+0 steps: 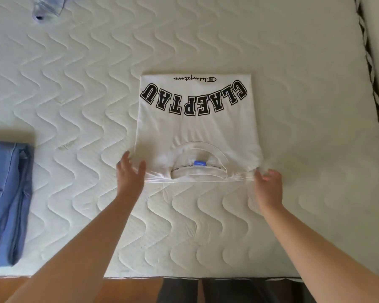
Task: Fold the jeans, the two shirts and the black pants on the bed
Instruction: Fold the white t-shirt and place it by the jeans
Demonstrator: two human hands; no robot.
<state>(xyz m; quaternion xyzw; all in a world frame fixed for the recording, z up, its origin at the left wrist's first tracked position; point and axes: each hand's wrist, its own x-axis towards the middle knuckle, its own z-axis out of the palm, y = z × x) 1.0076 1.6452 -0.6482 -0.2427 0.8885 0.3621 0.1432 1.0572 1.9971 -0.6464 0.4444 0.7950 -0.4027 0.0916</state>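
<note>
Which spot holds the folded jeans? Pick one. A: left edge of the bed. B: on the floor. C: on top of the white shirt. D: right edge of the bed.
A: the jeans lie folded at the bed's left edge, apart from the white shirt in the middle.

arms: both bare all the way up to the bottom edge of the frame, no sleeves showing anywhere
left hand (pixel 130 171): no rings, no watch, nothing on the wrist
right hand (pixel 269 182): same deal, no jewellery or bands that I can spot
lower body: something dark grey at bottom centre, probably trousers or shorts, too blurry to say which
</note>
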